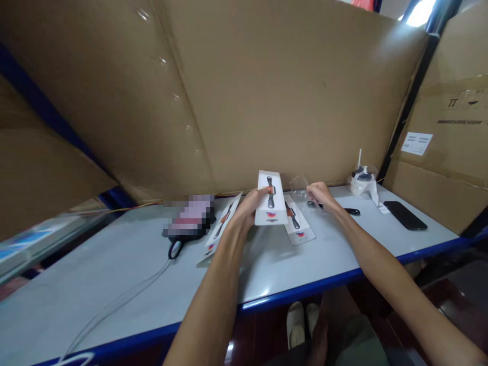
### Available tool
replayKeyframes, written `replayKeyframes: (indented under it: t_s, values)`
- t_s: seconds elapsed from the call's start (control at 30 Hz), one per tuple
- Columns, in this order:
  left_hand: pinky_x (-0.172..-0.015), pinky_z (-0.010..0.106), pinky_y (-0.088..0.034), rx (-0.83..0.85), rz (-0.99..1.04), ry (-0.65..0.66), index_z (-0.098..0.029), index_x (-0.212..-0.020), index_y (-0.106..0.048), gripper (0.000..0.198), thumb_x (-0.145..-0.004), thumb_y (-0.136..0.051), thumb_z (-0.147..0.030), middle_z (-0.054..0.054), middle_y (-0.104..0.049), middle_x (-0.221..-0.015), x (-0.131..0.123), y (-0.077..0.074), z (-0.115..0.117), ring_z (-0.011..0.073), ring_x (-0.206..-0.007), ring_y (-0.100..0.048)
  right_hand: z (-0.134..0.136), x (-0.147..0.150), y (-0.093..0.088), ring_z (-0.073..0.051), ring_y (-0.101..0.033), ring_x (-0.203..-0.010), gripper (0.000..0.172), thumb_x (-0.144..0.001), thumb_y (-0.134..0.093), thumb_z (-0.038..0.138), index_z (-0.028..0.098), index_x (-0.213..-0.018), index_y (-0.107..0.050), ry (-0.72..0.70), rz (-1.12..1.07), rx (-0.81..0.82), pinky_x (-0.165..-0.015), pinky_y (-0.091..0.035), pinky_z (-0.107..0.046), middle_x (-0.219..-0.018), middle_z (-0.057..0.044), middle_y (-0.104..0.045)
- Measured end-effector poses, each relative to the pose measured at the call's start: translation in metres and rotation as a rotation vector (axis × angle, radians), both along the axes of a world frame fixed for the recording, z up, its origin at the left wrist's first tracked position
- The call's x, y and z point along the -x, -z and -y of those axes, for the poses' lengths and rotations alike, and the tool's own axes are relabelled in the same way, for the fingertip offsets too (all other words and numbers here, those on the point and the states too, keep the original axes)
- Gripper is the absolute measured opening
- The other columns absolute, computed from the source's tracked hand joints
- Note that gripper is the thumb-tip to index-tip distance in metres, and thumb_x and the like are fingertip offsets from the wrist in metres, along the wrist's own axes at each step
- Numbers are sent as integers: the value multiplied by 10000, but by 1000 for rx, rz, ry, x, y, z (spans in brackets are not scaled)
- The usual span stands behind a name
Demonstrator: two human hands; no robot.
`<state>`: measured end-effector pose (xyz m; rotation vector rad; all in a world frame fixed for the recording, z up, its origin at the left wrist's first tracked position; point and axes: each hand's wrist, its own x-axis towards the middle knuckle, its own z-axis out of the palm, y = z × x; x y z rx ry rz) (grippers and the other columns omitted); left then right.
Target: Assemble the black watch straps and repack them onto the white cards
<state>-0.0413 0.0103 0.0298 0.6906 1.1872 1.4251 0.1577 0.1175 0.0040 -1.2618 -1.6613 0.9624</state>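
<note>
My left hand [249, 206] is closed around the side of a white box [271, 216], held above the table, with a picture of a black-handled spokeshave on its face. My right hand [321, 194] is closed on a piece of clear plastic [299, 185], which looks like a thin bag or tray. Beneath that wrist lies a black-handled tool [353, 211], partly hidden by my forearm. Two more boxes of the same print lie on the table, one white box [301, 223] between my hands and another white box [224, 218] left of my left hand.
A blue-edged grey table [133, 290] carries a pixelated object with a black loop [175, 249] and a white cable [125, 300]. At the right are a black phone [404, 215] and a lidded cup in plastic [360, 182]. Cardboard [267, 101] walls the back.
</note>
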Motion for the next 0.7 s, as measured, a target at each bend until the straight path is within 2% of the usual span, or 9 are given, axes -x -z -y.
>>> replayKeyframes:
  t_s: [0.1,0.23,0.37,0.47,0.57,0.7]
  values:
    - [-415,239,-456,21,-268,54,-146,-817,-612,40,-778,-605,-141,31,-650,-549,-8,9,-1,168,-402,-579,-12,-16,3,-77,-354,-384,168,-694,-517,244,196,-535,-490,100,-10,-48,-416,-255,-216,-443,47,-480]
    - [-489,258,-465,58,-584,-28,-159,-778,-602,35,-763,-588,-131,37,-649,-571,-8,28,-12,195,-492,-622,-20,-16,13,-101,-431,-460,195,-668,-534,258,198,-488,-489,122,34,-115,-470,-266,-217,-427,47,-458]
    - [-701,360,-512,136,-970,-112,-186,-742,-600,35,-762,-628,-180,143,-722,-751,-1,40,-19,332,-844,-717,-21,-9,19,-116,-454,-515,218,-658,-552,281,205,-472,-465,106,65,-170,-503,-256,-227,-430,56,-426]
    - [-824,439,-488,101,-1226,-197,-184,-830,-623,81,-760,-655,-210,235,-735,-950,-1,41,-14,413,-1037,-678,-20,-7,19,-114,-433,-525,234,-652,-555,281,207,-464,-438,105,78,-202,-518,-247,-236,-442,59,-410]
    - [-830,508,-478,81,-1435,-211,-144,-1055,-627,265,-817,-610,-258,296,-703,-1049,-7,38,-2,464,-1043,-663,-19,-7,19,-114,-423,-529,225,-647,-552,273,206,-460,-447,107,81,-219,-528,-248,-242,-448,57,-412]
    - [-843,507,-487,136,-1729,-135,-110,-1155,-633,324,-901,-487,-249,295,-666,-1121,-25,29,7,444,-1077,-648,-18,-8,18,-114,-410,-528,230,-644,-555,278,207,-456,-443,105,48,-230,-528,-242,-244,-444,57,-401]
